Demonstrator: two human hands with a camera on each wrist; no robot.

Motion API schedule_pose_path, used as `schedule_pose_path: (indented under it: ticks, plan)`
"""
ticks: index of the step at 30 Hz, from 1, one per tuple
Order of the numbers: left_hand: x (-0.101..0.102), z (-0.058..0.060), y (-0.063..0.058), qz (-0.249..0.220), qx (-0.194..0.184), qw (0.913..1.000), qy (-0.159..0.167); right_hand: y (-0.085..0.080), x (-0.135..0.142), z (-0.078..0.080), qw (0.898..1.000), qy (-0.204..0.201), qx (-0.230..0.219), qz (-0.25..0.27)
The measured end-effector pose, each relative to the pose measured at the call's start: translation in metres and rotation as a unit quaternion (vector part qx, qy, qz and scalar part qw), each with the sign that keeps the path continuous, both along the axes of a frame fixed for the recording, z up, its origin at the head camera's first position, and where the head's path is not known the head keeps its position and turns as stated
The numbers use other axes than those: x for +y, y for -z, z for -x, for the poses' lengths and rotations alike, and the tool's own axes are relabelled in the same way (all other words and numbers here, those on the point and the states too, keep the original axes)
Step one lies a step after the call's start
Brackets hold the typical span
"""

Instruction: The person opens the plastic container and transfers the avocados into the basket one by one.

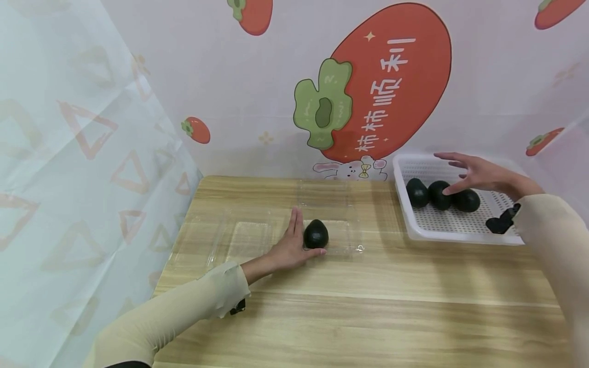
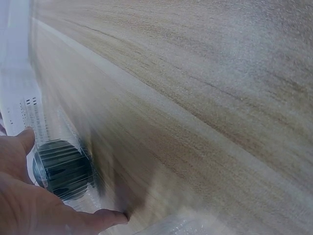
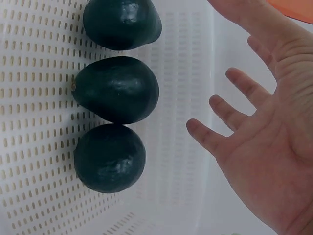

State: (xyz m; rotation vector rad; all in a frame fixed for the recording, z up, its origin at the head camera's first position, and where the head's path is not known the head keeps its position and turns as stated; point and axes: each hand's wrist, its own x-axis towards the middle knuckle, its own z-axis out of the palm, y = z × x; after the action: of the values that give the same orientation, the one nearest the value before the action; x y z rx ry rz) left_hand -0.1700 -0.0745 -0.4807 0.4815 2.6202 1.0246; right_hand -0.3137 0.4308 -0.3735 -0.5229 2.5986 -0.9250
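Note:
A dark green avocado [image 1: 316, 234] sits in a clear plastic clamshell box [image 1: 340, 244] on the table. My left hand [image 1: 287, 250] lies along the box's left side, fingers extended and thumb stretched along the near side; whether it touches the avocado, I cannot tell. Through clear plastic, the same avocado [image 2: 63, 169] appears blurred in the left wrist view. Over the white perforated basket [image 1: 416, 227] at the right hovers my right hand [image 1: 490, 176], fingers spread and holding nothing. Below it, in the basket, three avocados [image 3: 117, 89] lie in a row, apart from the hand.
Further clear plastic boxes [image 1: 246, 235] stand on the wooden table [image 1: 349, 312] to the left. A printed backdrop [image 1: 257, 92] rises behind the table, and a pale sheet [image 1: 92, 168] hangs on the left. The basket is close to the backdrop.

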Motion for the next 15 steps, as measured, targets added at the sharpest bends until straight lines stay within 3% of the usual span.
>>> schedule_pose_path:
  ticks: [15]
  plan:
    - [-0.001, 0.000, -0.001, -0.001, -0.001, 1.0000, 0.003, -0.008, -0.027, -0.006, 0.999, -0.026, 0.040, 0.017]
